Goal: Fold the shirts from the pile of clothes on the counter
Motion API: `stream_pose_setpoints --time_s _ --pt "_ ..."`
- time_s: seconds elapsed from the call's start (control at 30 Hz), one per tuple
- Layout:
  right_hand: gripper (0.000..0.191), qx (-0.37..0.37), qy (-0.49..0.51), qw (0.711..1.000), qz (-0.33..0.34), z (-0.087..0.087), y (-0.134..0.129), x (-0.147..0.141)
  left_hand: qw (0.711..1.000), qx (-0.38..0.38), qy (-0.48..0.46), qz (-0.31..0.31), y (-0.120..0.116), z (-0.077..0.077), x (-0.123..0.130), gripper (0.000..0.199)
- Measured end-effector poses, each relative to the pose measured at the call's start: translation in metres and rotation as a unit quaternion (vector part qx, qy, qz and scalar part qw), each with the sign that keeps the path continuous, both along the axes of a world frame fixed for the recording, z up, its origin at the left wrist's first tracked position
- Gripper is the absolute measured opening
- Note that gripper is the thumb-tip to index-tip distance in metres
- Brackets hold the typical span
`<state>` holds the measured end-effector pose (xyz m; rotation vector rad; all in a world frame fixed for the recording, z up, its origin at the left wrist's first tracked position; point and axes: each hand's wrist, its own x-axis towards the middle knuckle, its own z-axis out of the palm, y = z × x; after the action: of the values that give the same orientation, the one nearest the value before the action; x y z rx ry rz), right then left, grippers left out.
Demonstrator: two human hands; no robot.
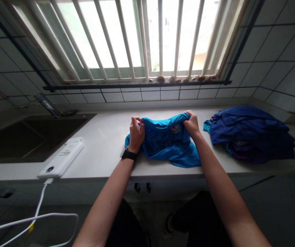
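Observation:
A bright blue garment with a small red and white logo is stretched between my two hands over the white countertop, its lower part resting near the front edge. My left hand, with a dark watch band at the wrist, is closed on the cloth's upper left corner. At the upper right, beside the logo, my right hand grips the cloth with bent fingers. The cloth sags in folds between them.
To the right lies a heap of dark blue and purple clothes. A white power bank with a white cable rests at the left, beside a dark sink and a faucet. Behind the counter is a barred window.

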<state>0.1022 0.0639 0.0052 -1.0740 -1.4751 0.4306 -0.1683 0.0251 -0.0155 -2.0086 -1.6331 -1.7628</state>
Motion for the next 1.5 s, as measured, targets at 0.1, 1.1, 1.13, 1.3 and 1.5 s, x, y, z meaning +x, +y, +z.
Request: stream_pose_setpoints --time_s 0.1,1.1,1.13,1.3,1.5 --pt "0.010 -0.003 0.008 1.000 0.010 0.001 -0.002 0.001 0.996 -0.047 0.052 -0.062 -0.002 0.002 0.006 0.021" --pt "0.010 -0.104 0.061 0.990 0.075 -0.002 -0.006 -0.006 0.943 -0.177 0.249 -0.130 0.000 0.006 0.008 0.043" --pt "0.011 -0.124 0.044 0.987 0.088 -0.003 -0.009 -0.008 0.929 -0.202 0.275 -0.144 -0.002 0.008 0.010 0.041" --pt "0.006 -0.219 -0.111 0.947 0.205 0.010 -0.032 -0.005 0.880 -0.273 0.334 -0.200 -0.023 0.028 0.006 0.024" --pt "0.022 -0.302 -0.101 0.878 0.357 0.084 -0.082 0.036 0.889 -0.282 0.264 -0.248 -0.080 0.085 -0.030 0.030"
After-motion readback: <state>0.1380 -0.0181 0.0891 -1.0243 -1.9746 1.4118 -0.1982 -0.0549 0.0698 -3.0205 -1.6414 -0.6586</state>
